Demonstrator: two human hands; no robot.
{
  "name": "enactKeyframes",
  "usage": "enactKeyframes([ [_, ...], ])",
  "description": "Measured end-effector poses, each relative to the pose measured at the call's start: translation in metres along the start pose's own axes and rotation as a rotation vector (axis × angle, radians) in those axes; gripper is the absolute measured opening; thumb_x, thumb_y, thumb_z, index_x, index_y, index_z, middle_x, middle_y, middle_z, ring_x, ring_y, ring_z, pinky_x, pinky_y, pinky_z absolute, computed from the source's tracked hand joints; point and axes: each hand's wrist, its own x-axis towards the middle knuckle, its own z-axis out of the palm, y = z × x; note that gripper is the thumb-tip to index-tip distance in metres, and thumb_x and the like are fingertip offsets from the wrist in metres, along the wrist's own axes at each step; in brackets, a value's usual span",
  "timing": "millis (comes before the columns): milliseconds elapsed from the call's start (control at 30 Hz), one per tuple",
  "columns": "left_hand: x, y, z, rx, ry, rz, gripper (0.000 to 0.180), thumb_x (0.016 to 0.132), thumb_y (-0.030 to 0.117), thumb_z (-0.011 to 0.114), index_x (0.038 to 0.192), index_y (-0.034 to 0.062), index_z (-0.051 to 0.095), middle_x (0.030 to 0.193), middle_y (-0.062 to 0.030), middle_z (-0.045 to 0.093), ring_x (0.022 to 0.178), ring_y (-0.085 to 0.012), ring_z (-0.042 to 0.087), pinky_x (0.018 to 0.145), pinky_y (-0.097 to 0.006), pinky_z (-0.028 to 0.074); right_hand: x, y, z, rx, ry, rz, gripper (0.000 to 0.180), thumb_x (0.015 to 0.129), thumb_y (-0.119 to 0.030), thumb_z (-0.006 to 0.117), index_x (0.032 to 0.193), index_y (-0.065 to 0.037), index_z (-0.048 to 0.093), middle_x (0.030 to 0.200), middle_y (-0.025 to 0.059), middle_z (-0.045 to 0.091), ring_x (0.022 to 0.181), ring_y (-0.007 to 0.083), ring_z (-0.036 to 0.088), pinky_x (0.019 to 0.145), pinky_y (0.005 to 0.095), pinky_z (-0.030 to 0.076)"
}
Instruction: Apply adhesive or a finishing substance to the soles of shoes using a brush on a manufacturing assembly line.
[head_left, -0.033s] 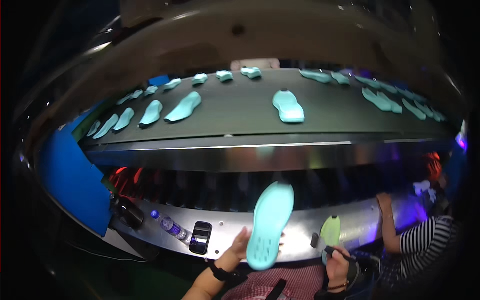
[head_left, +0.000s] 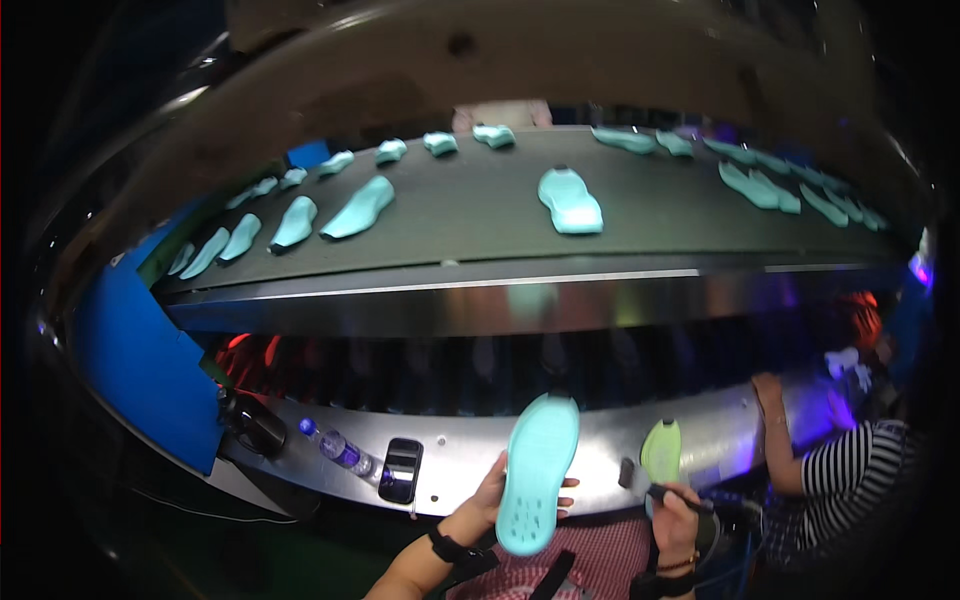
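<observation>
**Teal sole (head_left: 540, 470) in left hand (head_left: 487, 500), brush (head_left: 657, 491) in right hand (head_left: 678, 522)**

Left hand: closed on teal sole, supporting from behind, with fingers (head_left: 569, 484) visible past its right edge. Holds it over near edge of metal ledge (head_left: 460, 465), dark-tipped end toward conveyor belt (head_left: 460, 205), pitted end toward checked garment (head_left: 610, 560).

Right hand: closed round dark handle of brush. Points brush head leftward, just beside yellow-green sole (head_left: 662, 452) on ledge; apart from teal sole. Contact between brush head and ledge: cannot tell.

Left part of ledge: clear bottle with blue cap (head_left: 345, 452), standing or lying, cannot tell. Just right of it, black phone-like device (head_left: 401, 470). Farther left, dark rounded container (head_left: 255, 425), near large blue panel (head_left: 140, 370).

Beyond ledge: dark belt with more teal soles. One alone near middle (head_left: 571, 203), others spread to left, to right and along far side. Red glow beneath, at both ends.

At right: co-worker's hand (head_left: 768, 388) resting on ledge, striped sleeve (head_left: 840, 465) behind. Across belt: part of another person in pale clothing (head_left: 500, 114), mostly hidden.
</observation>
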Motion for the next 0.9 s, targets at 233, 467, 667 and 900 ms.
enactKeyframes([
  [233,-0.008,-0.055,-0.065,0.151,0.385,0.077,0.092,0.073,0.076,0.028,0.133,0.0063,0.029,0.130,-0.0214,0.037,0.116,-0.0358,0.041,0.098,-0.050,0.033,0.006,0.027,0.028,-0.277,-0.097,0.223,0.019,0.074,0.004,0.059,0.093,0.007,0.060,0.091,0.0156,0.063,0.083,0.0212,0.061,0.078,0.0296,0.047],
  [467,-0.007,-0.073,-0.062,0.003,0.338,0.052,0.095,0.073,0.078,0.012,0.133,0.0063,0.030,0.123,-0.0219,0.044,0.109,-0.0383,0.047,0.094,-0.053,0.035,0.024,0.034,0.028,-0.332,-0.050,0.264,0.020,0.076,-0.002,0.063,0.094,0.005,0.062,0.086,0.0089,0.064,0.075,0.0114,0.059,0.071,0.0223,0.048],
  [667,-0.007,-0.080,-0.073,0.137,0.454,0.120,0.085,0.080,0.070,0.007,0.129,0.0062,0.034,0.121,-0.0183,0.046,0.110,-0.0310,0.048,0.095,-0.045,0.038,0.031,0.032,0.047,-0.532,-0.146,0.173,0.018,0.075,-0.005,0.065,0.092,0.001,0.065,0.081,0.0070,0.064,0.075,0.0109,0.058,0.070,0.0219,0.045],
  [900,0.015,-0.073,-0.053,0.347,0.928,0.307,0.075,0.083,0.066,0.012,0.119,0.0072,0.043,0.111,-0.0129,0.051,0.103,-0.0264,0.050,0.091,-0.040,0.040,0.013,0.018,0.062,-1.209,-0.632,-0.291,0.022,0.067,-0.014,0.069,0.089,-0.008,0.068,0.075,0.0063,0.060,0.074,0.0186,0.055,0.066,0.0288,0.043],
])
